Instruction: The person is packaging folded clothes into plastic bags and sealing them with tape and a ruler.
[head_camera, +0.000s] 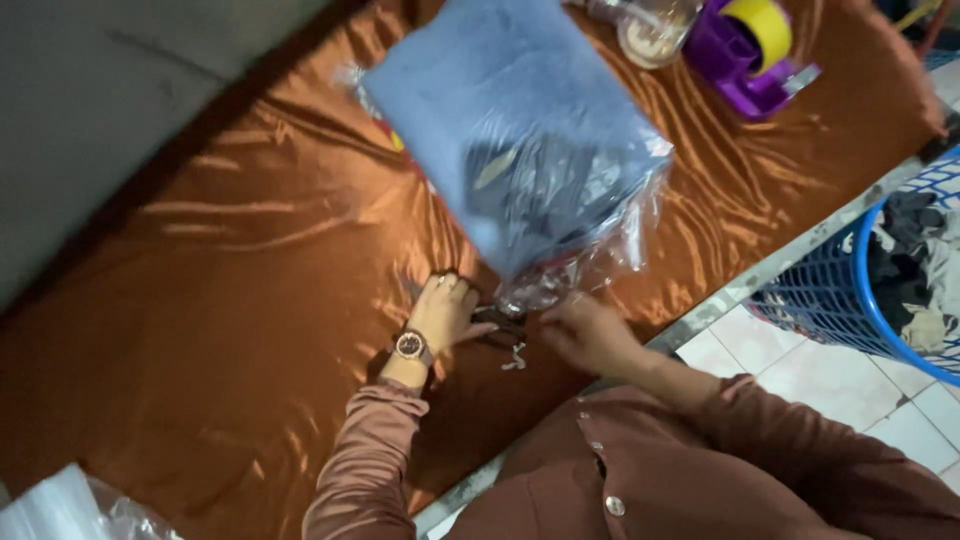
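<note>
Table (760, 275): orange satin cloth (230, 300), tape dispenser (750, 50).

Your left hand (445, 310) lies palm down, fingers curled, a wristwatch (410, 346) on its wrist, forearm bent in from below. Your right hand (590, 332) reaches leftward, fingers pinched together, just beside the left.

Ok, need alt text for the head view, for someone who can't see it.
Both hands, left and right, grip the open end of a clear bag holding folded blue cloth, over a table draped in orange satin. A purple tape dispenser sits behind; a blue basket stands beside.
</note>
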